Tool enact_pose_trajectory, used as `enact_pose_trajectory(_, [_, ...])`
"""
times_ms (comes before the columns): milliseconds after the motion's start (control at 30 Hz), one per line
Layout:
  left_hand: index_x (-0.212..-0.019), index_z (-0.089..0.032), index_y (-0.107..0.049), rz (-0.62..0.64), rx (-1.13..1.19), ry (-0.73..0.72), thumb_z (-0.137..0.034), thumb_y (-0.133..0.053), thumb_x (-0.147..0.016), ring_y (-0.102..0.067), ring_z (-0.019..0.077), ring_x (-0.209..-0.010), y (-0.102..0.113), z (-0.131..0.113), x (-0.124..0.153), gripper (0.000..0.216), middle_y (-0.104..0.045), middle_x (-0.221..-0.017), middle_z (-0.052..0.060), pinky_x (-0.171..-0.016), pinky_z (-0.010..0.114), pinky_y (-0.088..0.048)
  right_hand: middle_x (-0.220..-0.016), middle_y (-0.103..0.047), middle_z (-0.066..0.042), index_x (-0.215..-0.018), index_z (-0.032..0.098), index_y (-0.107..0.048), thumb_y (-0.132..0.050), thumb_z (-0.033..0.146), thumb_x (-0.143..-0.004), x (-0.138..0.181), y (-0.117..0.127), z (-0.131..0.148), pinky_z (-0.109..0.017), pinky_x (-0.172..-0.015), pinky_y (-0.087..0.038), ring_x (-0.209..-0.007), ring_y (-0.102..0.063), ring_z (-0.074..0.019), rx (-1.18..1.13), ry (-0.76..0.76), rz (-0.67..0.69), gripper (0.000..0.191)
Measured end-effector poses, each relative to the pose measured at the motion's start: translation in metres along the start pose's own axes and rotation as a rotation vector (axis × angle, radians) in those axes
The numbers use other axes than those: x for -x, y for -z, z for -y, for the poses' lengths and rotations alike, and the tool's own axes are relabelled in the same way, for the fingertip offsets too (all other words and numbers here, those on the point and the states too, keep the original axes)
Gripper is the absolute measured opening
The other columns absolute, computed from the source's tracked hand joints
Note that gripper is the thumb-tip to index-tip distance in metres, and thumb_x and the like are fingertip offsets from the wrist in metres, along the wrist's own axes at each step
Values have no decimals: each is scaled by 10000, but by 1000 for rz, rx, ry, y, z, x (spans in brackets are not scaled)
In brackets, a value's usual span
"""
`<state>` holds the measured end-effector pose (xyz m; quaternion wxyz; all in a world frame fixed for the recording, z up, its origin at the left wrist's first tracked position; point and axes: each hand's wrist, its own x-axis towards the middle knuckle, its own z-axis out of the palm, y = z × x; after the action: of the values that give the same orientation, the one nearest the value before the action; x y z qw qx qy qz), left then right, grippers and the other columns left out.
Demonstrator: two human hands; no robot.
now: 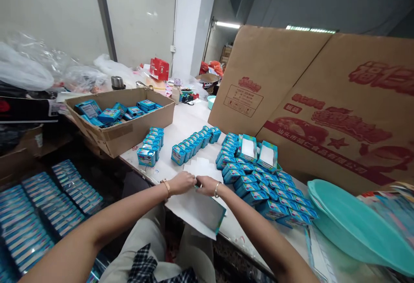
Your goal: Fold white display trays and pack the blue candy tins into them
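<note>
White card, inner face up: an unfolded carton blank (pixel 197 209) directly below both hands, sagging toward the lap past the table's near edge. Long axis aslant, from below the left wrist to lower right, with the printed teal end pointing toward the right forearm. Pinched near its far edge by the left hand (pixel 183 183) and the right hand (pixel 207 185), fingers of both curled nearly closed, tips almost meeting; cannot tell how the hidden fingertips lie. Just beyond the hands, white card flaps (pixel 202 165) flat on the white table (pixel 187 119).

Farther ahead of the hands, a slanting row of small blue boxes (pixel 194 142); ahead and left, a shorter cluster of blue boxes (pixel 150 145) beside a brown cardboard box (pixel 139 134) holding loose blue packs (pixel 110 115). Right of the right hand, a dense block of blue boxes (pixel 268 188), with two open trays (pixel 249 148) along its far side. Farther right, a turquoise basin (pixel 349 227) in front of an upright printed cardboard panel (pixel 291 80).
</note>
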<state>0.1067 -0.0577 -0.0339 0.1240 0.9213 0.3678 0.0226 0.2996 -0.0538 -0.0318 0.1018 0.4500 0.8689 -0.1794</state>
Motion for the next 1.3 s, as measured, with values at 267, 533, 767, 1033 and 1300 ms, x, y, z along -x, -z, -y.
enact_pose_trajectory(267, [-1504,-179,-116,-811,997,556,-574,-663,-749,-406,339,-1349,-8,-15,15,1012,-291,-1524,209,-1058,485,-399,-1500,-407,-112,-1532,162,-43,-376,88,-829,10,-36,7,-294,-1008,-439,-1322,-458,-174,-523,-274,-475,781])
enact_pose_trajectory(533, [-1497,-215,-232,-700,1491,227,-425,-590,-792,-392,288,-1381,-35,-25,-3,818,-366,-1537,113,-1084,398,-406,-1498,-400,-137,-1540,159,79,-345,95,-804,7,-60,30,-369,-1017,-451,-1354,-432,-241,-487,-471,-509,852])
enact_pose_trajectory(767, [-1261,-157,-488,-452,1297,355,-412,-507,-757,-610,248,-1089,-55,-3,-15,565,-621,-1237,106,-907,371,-513,-1197,-616,-126,-1321,174,-393,-280,380,-936,-10,-69,5,-326,-868,-513,-1067,-597,-223,-1021,-418,-786,451])
enact_pose_trajectory(1033, [-1413,-171,-309,-730,1263,407,-528,-628,-756,-583,227,-1156,-88,-12,-45,813,-566,-1254,136,-989,374,-467,-911,-603,-114,-1105,169,-451,-170,566,-929,-32,-80,6,-312,-782,-497,-837,-593,-214,-927,-642,-975,518])
enact_pose_trajectory(1300, [-1333,-105,-538,-572,1344,325,-566,-573,-806,-493,282,-1306,-85,-3,-37,701,-543,-1403,143,-1093,424,-398,-907,-641,-122,-944,151,-587,-94,712,-882,-17,-72,-9,-323,-768,-493,-856,-610,-228,-1145,-392,-731,749])
